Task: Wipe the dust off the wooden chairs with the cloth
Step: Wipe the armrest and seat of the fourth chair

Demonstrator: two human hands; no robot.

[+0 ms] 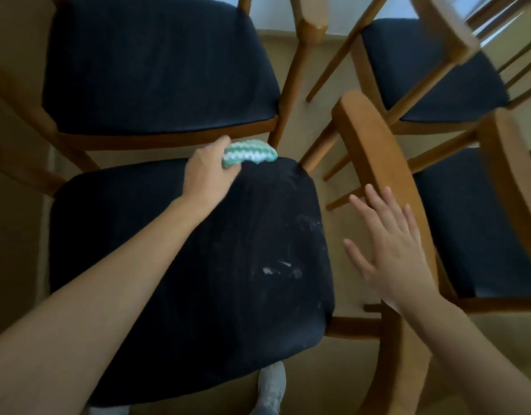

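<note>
Cloth (252, 152), green and white, sits gripped in your left hand (206, 175) at the far edge of the nearest chair seat (183, 280), which carries pale dust smears (282, 269). Your right hand (390, 253) is spread wide, holding nothing, over a wooden chair back (375, 151). You can count one cloth and four dark-seated chairs (159, 70).

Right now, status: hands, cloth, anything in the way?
Left hand grips cloth at far edge of near seat. Right hand open, fingers spread, by wooden backrest. Pale dust marks on seat. Nothing blocking the cloth.
</note>
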